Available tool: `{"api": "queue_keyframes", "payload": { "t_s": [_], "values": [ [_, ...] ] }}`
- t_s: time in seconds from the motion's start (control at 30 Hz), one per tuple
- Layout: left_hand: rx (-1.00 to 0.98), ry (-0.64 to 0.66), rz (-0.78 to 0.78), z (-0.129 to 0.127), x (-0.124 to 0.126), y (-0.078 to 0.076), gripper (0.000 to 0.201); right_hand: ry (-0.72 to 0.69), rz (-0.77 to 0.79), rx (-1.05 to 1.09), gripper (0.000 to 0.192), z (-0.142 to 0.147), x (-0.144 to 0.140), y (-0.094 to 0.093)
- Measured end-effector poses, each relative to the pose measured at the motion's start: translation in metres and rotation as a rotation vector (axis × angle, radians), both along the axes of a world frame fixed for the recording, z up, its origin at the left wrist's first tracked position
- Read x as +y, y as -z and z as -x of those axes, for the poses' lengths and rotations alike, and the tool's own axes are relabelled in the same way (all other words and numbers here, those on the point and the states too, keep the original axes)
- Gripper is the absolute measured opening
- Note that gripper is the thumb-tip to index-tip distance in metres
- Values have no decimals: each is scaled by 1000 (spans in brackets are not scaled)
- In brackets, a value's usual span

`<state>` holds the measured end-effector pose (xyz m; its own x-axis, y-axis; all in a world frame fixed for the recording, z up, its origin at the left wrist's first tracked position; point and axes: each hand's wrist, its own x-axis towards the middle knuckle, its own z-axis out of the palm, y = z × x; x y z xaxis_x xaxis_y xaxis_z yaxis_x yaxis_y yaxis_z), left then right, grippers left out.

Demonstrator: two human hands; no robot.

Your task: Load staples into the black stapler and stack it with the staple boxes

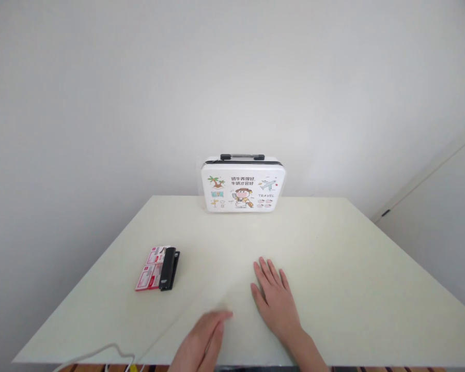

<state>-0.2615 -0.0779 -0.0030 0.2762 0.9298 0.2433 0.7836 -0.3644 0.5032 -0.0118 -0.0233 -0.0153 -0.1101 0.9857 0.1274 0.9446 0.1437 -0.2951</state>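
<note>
My right hand (pixel 274 298) lies flat on the pale table (pixel 352 268), palm down, fingers slightly spread and pointing away from me. My left hand (pixel 203 338) rests near the front edge, a little blurred, fingers together and pointing right; it holds nothing that I can see. To the left of both hands, a black stapler (pixel 169 268) lies on top of small red-and-white packets (pixel 148 270). A small white suitcase (pixel 243 184) with cartoon prints and a black handle stands upright at the table's far edge, against the wall.
A white cable (pixel 101 354) curls at the table's front left edge. A plain white wall rises behind the table. At the right stands a white panel or door (pixel 434 227). Wooden slats show below the front edge.
</note>
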Motion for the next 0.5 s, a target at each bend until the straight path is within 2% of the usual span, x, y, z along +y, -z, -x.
{"api": "queue_keyframes", "payload": {
  "t_s": [0.03,0.1,0.2,0.33,0.43,0.47,0.5],
  "values": [
    [91,39,-2,-9,19,3,44,-3,2,2,59,0,0,-1],
    [243,-36,-69,-30,54,9,53,-9,10,14,58,0,-1,-6],
    [322,-89,-101,-54,84,17,60,2,21,66,58,0,-14,-12],
    [380,-75,-119,-58,89,22,62,18,16,248,54,4,-59,-15],
    [403,-76,-115,-53,86,23,63,21,13,566,36,6,-114,-15],
    [404,-79,-110,-53,86,23,62,60,-3,700,28,6,-134,-16],
    [403,-81,-105,-53,86,23,62,114,-9,734,23,4,-154,-18]
  ]
}}
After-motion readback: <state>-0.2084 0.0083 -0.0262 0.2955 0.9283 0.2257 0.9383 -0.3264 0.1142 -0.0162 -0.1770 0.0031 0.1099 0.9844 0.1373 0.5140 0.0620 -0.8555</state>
